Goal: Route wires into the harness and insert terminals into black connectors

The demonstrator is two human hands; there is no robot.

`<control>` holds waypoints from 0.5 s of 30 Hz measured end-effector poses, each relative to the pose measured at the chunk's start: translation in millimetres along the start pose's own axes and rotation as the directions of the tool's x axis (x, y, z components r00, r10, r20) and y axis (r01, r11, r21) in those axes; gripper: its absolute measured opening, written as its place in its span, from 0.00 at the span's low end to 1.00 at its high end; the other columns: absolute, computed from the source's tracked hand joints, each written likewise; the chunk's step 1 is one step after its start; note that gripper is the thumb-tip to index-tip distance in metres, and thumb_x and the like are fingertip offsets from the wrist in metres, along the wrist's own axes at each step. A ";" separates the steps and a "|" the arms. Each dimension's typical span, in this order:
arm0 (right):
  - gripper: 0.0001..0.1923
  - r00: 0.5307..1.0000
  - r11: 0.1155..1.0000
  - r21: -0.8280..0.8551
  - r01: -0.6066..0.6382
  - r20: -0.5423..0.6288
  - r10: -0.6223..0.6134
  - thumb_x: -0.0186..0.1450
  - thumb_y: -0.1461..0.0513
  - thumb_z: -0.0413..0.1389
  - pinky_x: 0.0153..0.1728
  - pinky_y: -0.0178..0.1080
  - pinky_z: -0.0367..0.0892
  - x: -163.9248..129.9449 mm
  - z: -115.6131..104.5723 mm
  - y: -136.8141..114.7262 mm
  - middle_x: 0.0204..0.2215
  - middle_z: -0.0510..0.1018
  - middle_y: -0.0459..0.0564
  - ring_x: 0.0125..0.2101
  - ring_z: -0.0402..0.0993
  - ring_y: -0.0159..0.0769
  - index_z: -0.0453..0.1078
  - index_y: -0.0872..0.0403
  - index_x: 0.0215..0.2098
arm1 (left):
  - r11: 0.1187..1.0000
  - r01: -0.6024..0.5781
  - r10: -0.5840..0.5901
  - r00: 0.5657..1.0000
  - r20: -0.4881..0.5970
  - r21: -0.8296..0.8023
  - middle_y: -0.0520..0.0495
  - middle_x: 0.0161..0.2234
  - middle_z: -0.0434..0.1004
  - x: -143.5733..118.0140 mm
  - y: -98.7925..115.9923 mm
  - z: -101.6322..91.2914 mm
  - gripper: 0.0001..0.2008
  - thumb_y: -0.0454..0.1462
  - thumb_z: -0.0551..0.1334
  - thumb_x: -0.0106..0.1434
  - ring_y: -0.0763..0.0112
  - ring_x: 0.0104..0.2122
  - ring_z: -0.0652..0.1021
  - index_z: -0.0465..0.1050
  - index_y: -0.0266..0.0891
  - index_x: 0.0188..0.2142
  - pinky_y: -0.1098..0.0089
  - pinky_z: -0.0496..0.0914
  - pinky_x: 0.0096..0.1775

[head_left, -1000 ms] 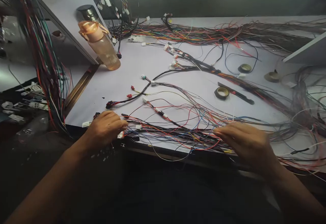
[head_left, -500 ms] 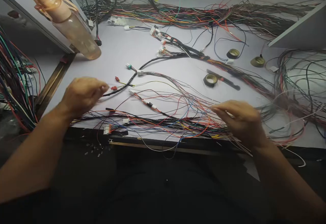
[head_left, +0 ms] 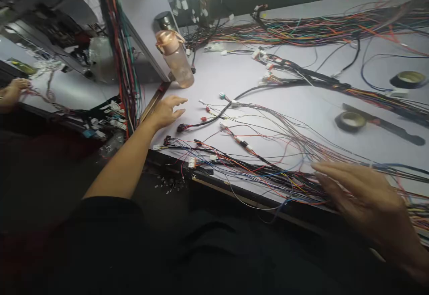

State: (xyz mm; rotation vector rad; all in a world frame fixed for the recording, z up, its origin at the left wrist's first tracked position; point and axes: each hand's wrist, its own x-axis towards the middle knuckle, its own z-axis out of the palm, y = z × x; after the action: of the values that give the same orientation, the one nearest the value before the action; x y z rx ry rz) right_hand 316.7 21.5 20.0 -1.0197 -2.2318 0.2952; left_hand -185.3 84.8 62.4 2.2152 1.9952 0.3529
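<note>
Surface: we see a white worktable (head_left: 234,76) strewn with wires; dim workshop
Bundle: loose multicoloured wire bundle (head_left: 254,170) along the near edge, between our hands
Hands: left hand (head_left: 166,111) released, flat; right hand (head_left: 362,194) released, fingers spread on the bundle

No legible text, label, brand, number or sign was found. The bottle (head_left: 175,58) showed no readable marking. The tape rolls (head_left: 350,120) bore no discernible print. Tags on the wire bundle (head_left: 254,170) and the connectors (head_left: 234,103) on the surface (head_left: 231,73) were too small and blurred to be read.
</note>
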 end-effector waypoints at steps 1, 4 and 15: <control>0.16 1.000 1.000 0.021 -0.002 0.000 0.002 0.66 0.61 0.56 0.44 0.49 0.66 -2.6 0.0 -2.7 0.43 0.78 0.50 0.42 0.75 0.45 0.71 0.42 0.52 | 0.999 0.001 -0.001 1.000 -0.018 -0.038 0.42 0.49 0.74 -16.6 0.4 -5.8 0.20 0.41 0.57 0.62 0.67 0.45 0.74 0.71 0.36 0.52 0.64 0.67 0.52; 0.20 1.000 0.997 0.074 0.012 0.004 -0.012 0.66 0.62 0.56 0.42 0.50 0.67 -9.9 1.4 -9.3 0.42 0.78 0.49 0.40 0.75 0.45 0.69 0.38 0.55 | 0.992 0.044 -0.041 0.999 0.029 -0.117 0.42 0.50 0.75 -67.2 0.2 -16.2 0.19 0.40 0.56 0.63 0.65 0.51 0.73 0.72 0.36 0.51 0.61 0.65 0.57; 0.21 1.000 0.996 0.086 0.008 -0.004 -0.007 0.64 0.67 0.56 0.43 0.50 0.68 -19.8 4.9 -27.4 0.43 0.77 0.49 0.42 0.75 0.45 0.69 0.42 0.54 | 0.991 0.075 -0.058 0.987 0.151 -0.112 0.42 0.49 0.72 -108.9 -16.0 -3.7 0.22 0.47 0.59 0.62 0.62 0.50 0.73 0.71 0.38 0.51 0.60 0.65 0.56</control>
State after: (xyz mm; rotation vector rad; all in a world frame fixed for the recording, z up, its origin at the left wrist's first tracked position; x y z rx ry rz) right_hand 306.8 -11.2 19.2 -0.9651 -2.1995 0.3827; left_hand -211.8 -21.8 53.1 2.0358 1.9143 0.2813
